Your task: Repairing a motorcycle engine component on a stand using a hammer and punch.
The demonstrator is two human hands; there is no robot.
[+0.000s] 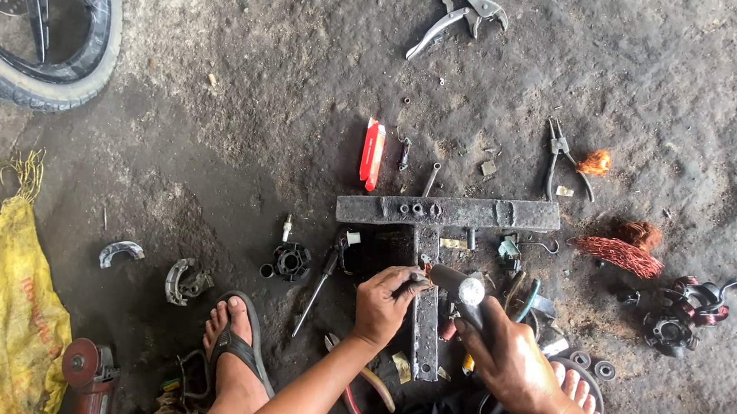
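Observation:
My left hand (385, 306) pinches a thin dark metal rod, like a punch or small chisel (410, 285), against the stem of a T-shaped steel block (447, 210) lying on the dirt floor. My right hand (510, 361) grips the handle of a hammer (463, 288), whose shiny head hovers just right of the rod's top. Both of my sandalled feet rest on either side, the left foot (232, 342) to the left of the block.
Locking pliers (459, 8) lie at the top. Circlip pliers (560, 157), a red box (372, 153), copper wire bundles (619, 254), stator parts (685, 314), a motorcycle wheel (27, 5), a yellow sack (5, 319) and an angle grinder (87, 379) surround the spot.

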